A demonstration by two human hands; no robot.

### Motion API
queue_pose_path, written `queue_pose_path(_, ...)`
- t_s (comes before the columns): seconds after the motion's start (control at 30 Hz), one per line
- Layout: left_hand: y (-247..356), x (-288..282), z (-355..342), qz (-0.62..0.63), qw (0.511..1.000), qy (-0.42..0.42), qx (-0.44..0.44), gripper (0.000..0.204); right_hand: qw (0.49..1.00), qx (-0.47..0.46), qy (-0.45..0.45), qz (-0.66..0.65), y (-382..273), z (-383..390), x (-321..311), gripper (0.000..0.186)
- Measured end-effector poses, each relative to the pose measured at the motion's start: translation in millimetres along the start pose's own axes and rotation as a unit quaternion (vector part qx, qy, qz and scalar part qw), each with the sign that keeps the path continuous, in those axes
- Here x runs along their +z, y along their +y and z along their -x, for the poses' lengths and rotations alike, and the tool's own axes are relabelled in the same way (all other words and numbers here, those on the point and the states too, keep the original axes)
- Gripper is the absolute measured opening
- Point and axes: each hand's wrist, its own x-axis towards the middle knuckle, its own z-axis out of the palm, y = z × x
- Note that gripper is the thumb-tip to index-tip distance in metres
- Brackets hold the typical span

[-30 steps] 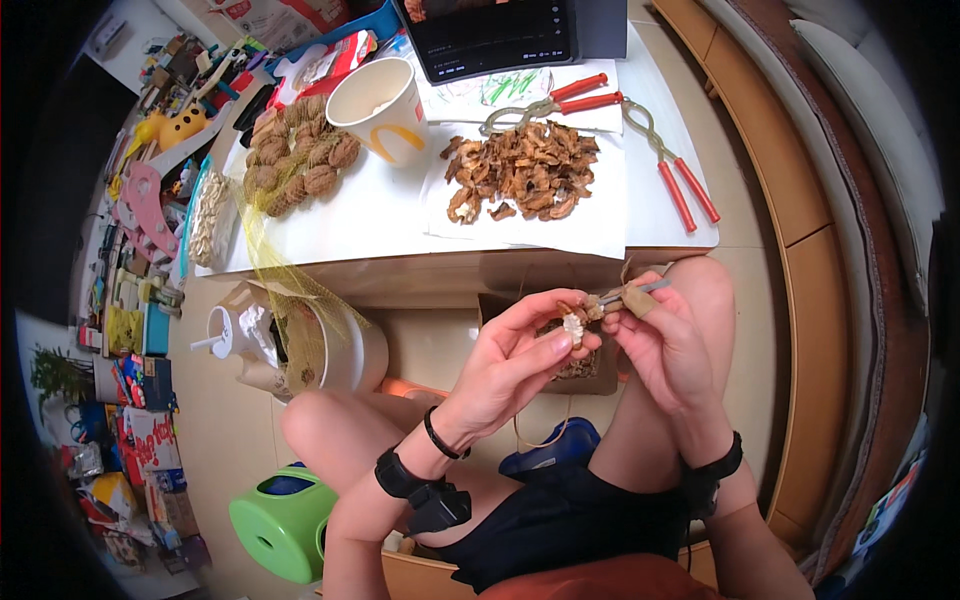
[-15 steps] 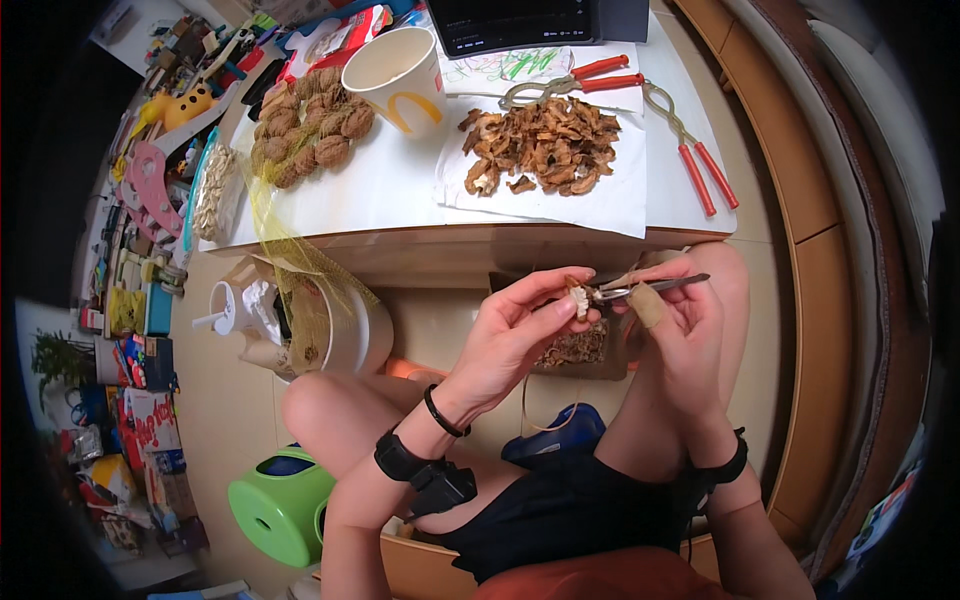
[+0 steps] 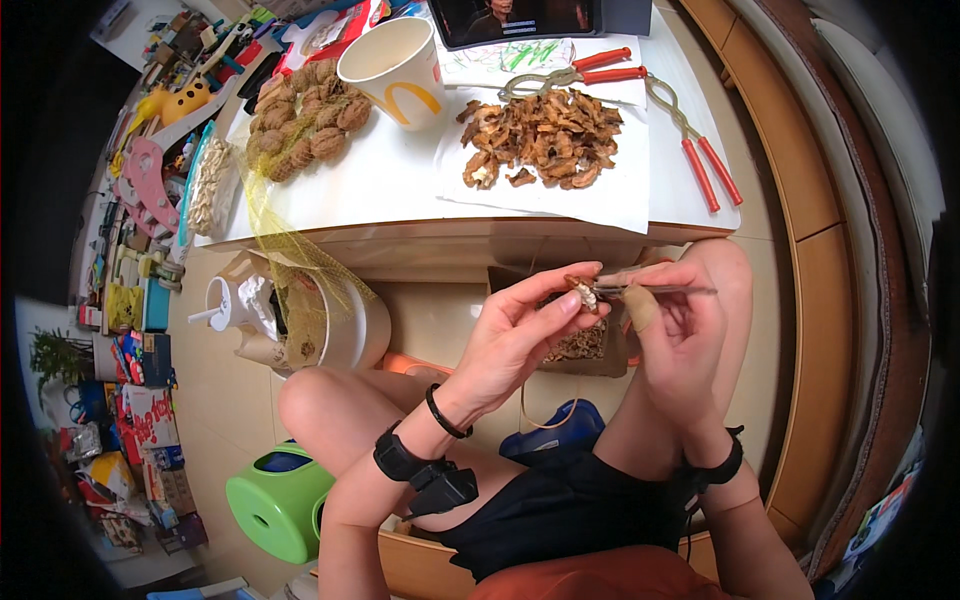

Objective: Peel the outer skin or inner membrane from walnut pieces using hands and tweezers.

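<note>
My left hand (image 3: 530, 318) pinches a small walnut piece (image 3: 587, 294), its pale inside toward my right. From the right, slim metal tweezers (image 3: 612, 291) reach up to that piece; my right hand (image 3: 683, 318) is closed round them, with a tan bandage on the thumb. Whether the tips are in the nut is too small to tell. Below both hands, a box (image 3: 582, 345) of broken shell bits is partly covered by them. On the table beyond, a heap of brown walnut pieces (image 3: 550, 140) lies on a white paper sheet (image 3: 625, 200).
Whole walnuts (image 3: 320, 115) lie in yellow netting, which trails over the table edge toward a white bin (image 3: 355, 330). A paper cup (image 3: 395, 75), two red-handled nutcrackers (image 3: 712, 172) and a screen (image 3: 530, 22) are on the table. Left of my legs stands a green stool (image 3: 275, 515).
The tweezers have turned slightly in my right hand and look narrower, their prongs closer together. My left hand still has the walnut piece. The screen's picture has changed.
</note>
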Motion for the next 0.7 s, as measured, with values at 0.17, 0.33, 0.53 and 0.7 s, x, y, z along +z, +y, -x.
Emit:
queue_pose_path(0.17, -2, 1, -1, 0.02, 0.997, 0.076, -0.022, 0.03, 0.949, -0.239, -0.05, 0.201, 4, -1, 1, 0.019)
queue_pose_path(0.33, -5, -1, 0, -0.002, 0.996, 0.087, -0.002, 0.03, 0.965, -0.198, -0.031, 0.17, 12, 1, 3, 0.019)
queue_pose_path(0.53, -5, 0, -2, -0.012, 0.997, 0.081, 0.012, 0.031, 0.996, -0.083, -0.009, 0.033, 7, 1, 5, 0.012)
queue_pose_path(0.7, -6, -4, -3, 0.008, 0.998, 0.061, 0.019, 0.03, 0.989, -0.117, 0.039, 0.085, 11, -5, 0, 0.014)
